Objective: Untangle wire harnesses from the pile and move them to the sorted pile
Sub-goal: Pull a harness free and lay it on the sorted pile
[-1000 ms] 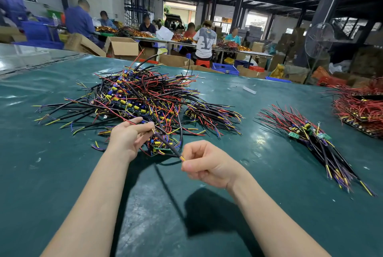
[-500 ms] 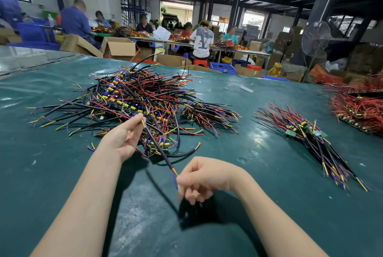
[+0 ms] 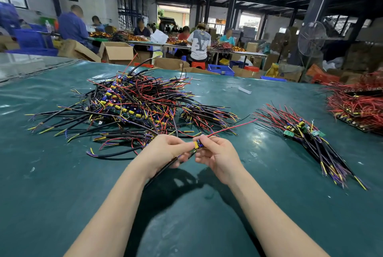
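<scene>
Since half a second ago we have pulled one harness (image 3: 196, 145) off the pile (image 3: 134, 107). Both hands now meet in front of us, where before the left sat at the pile's edge and the right held only a wire tip.

Our left grip (image 3: 163, 151) is clamped on the harness, thumb and fingers curled round it, and its black cable runs back under the palm toward the wrist. Our right grip (image 3: 215, 153) pinches the same harness at its yellow-and-blue parts. The two grips nearly touch. A red wire of the harness sticks out up and to the right, above the worktop (image 3: 62, 184).

We hold the harness just in front of the pile's near edge, apart from it. The pile is a loose tangle of black, red, yellow and purple leads on the left half of the worktop. The sorted pile (image 3: 306, 138) lies well to the right, its leads all running one way. A red heap (image 3: 358, 103) sits at the far right edge.

Beyond the worktop an open cardboard box (image 3: 117, 51) stands with its flaps up; we cannot see inside. A blue crate (image 3: 220, 69) sits on the floor near it, and we cannot tell what it holds.
</scene>
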The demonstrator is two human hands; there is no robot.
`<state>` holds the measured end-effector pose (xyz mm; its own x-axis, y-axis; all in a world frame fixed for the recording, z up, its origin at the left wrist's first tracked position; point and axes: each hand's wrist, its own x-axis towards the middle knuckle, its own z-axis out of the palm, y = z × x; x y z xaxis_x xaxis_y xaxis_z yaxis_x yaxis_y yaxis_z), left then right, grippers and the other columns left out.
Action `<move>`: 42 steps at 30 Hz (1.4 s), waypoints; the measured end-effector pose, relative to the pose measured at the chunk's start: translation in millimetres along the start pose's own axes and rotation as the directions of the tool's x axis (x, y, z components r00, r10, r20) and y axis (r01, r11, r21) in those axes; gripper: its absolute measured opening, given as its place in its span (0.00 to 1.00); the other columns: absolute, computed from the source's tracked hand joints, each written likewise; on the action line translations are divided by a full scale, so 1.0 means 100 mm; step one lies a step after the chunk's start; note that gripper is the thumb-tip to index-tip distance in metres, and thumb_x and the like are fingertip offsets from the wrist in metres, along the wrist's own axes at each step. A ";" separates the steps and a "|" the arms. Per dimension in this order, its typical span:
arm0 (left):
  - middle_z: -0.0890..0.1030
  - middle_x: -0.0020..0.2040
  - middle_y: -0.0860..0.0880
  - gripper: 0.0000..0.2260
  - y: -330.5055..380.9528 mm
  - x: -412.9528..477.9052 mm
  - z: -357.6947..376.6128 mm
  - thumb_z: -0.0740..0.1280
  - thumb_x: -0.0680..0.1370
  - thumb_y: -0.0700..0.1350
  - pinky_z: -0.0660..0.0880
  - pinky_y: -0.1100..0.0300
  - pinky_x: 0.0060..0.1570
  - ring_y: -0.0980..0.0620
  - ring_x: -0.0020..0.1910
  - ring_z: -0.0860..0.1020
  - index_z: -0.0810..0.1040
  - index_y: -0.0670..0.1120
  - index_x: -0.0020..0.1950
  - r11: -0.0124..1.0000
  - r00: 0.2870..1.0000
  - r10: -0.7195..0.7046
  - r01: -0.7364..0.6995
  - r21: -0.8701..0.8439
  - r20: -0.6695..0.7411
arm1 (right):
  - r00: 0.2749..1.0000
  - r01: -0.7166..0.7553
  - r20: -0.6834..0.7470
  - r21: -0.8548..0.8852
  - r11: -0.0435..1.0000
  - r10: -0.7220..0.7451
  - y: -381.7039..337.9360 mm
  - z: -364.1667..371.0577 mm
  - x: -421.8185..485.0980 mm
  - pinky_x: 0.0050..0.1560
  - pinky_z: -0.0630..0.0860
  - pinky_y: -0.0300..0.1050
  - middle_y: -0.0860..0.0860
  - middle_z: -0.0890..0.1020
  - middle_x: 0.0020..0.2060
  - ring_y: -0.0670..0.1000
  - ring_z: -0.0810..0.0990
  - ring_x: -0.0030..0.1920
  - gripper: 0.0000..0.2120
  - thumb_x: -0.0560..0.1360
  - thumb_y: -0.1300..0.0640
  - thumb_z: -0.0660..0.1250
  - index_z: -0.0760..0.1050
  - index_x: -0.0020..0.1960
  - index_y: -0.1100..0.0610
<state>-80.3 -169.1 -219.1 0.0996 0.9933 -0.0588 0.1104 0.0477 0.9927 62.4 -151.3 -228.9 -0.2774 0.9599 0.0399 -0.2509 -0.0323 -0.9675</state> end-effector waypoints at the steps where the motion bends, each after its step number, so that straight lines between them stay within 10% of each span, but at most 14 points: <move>1: 0.76 0.25 0.54 0.11 -0.01 -0.01 0.00 0.68 0.75 0.48 0.64 0.71 0.20 0.62 0.21 0.71 0.78 0.47 0.33 0.996 0.999 -0.004 0.001 0.091 0.031 | 1.000 0.004 0.007 0.013 1.000 -0.004 0.00 0.00 0.00 0.26 0.74 0.36 0.49 0.79 0.24 0.44 0.76 0.23 0.11 0.78 0.62 0.59 0.76 0.40 0.61; 9: 0.71 0.19 0.55 0.12 -0.06 0.01 0.06 0.67 0.76 0.46 0.62 0.70 0.18 0.61 0.18 0.67 0.80 0.48 0.32 0.941 0.990 0.141 -0.142 0.306 0.025 | 0.986 0.070 -0.147 -0.039 0.997 -0.075 0.01 -0.07 0.02 0.29 0.76 0.35 0.49 0.78 0.26 0.44 0.77 0.26 0.09 0.75 0.63 0.65 0.75 0.36 0.58; 17: 0.76 0.27 0.54 0.13 -0.08 0.01 0.02 0.64 0.77 0.44 0.59 0.71 0.19 0.61 0.21 0.65 0.83 0.46 0.36 0.996 0.976 0.082 -0.075 -0.043 0.202 | 0.979 0.076 -0.199 0.158 0.984 -0.044 0.01 -0.09 0.05 0.25 0.75 0.34 0.49 0.78 0.22 0.42 0.74 0.21 0.08 0.74 0.68 0.64 0.74 0.36 0.63; 42: 0.84 0.36 0.50 0.11 -0.16 0.01 0.16 0.58 0.78 0.31 0.62 0.72 0.18 0.61 0.24 0.74 0.79 0.42 0.48 0.964 0.932 -0.157 0.217 -0.154 0.327 | 0.835 0.322 -0.515 0.170 0.931 -0.194 -0.14 -0.53 0.14 0.27 0.76 0.32 0.46 0.78 0.21 0.42 0.78 0.23 0.11 0.74 0.73 0.61 0.75 0.40 0.59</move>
<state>-66.0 -170.8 -236.5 0.3991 0.8835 -0.2453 -0.0245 0.2778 0.9603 111.3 -122.2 -227.9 0.2944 0.9512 0.0926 -0.4808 0.2311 -0.8458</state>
